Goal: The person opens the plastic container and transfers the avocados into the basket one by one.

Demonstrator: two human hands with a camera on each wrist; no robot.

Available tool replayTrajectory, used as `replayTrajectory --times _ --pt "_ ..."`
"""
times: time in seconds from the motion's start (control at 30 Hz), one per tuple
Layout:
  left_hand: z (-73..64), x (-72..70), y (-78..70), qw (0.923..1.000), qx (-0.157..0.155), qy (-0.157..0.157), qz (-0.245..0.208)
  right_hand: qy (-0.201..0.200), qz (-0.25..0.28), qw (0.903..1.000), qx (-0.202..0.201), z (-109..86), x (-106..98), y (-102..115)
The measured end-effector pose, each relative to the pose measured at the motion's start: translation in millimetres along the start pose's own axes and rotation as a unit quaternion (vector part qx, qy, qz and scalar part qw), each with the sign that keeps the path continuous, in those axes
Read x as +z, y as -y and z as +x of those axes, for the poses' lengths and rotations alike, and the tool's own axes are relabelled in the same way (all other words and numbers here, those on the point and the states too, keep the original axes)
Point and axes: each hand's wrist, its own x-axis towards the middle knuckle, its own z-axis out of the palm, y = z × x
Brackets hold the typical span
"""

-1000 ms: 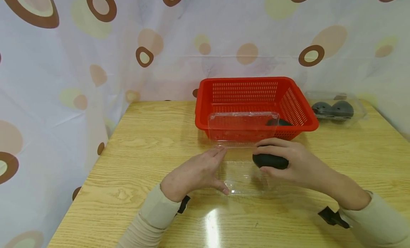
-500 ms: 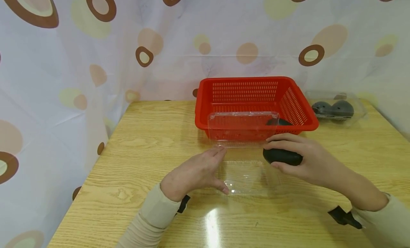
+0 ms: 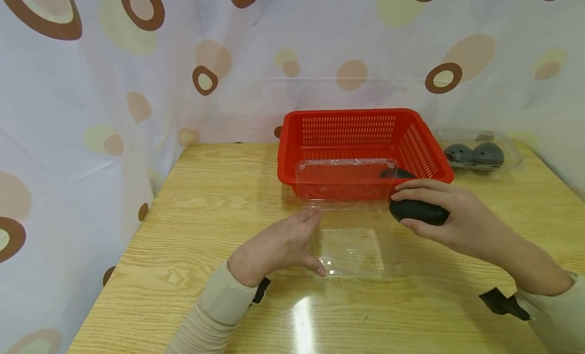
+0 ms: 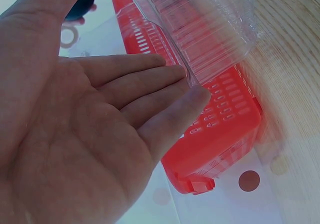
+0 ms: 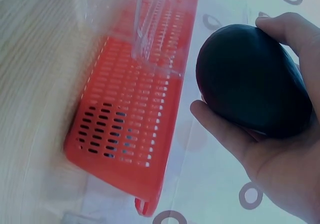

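Note:
A dark green avocado point(image 3: 418, 212) is gripped between the thumb and fingers of my right hand point(image 3: 470, 224), to the right of a clear plastic clamshell box point(image 3: 352, 250). The box lies on the table with its lid point(image 3: 346, 162) raised at the back. At the box's left side is my left hand point(image 3: 276, 250), fingers straight and thumb spread, holding nothing. The right wrist view shows the avocado point(image 5: 250, 81) large, its far side hidden by the hand. In the left wrist view the palm of the left hand point(image 4: 85, 129) faces the camera.
A red slotted basket point(image 3: 284, 173) stands behind the raised lid, with another dark avocado point(image 3: 402, 173) inside at its front right. At the back right sits a clear plastic box point(image 3: 507, 140) holding two dark avocados point(image 3: 488, 155). A patterned curtain point(image 3: 256, 100) hangs behind the table.
My right hand has carried the avocado rightward and slightly back, from over the right part of the clamshell to beside it. The left hand has stayed in place.

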Motion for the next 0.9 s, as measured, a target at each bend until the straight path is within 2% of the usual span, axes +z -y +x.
replayTrajectory --times 0.53,0.9 --pt "-1.2 -0.1 1.0 1.0000 0.000 -0.004 -0.004 -0.049 -0.039 0.9973 0.038 7.2 -14.6 -16.9" --pt "-1.0 1.1 -0.5 0.9999 -0.003 -0.003 -0.013 -0.079 -0.038 0.9937 0.070 18.0 -14.5 -30.0"
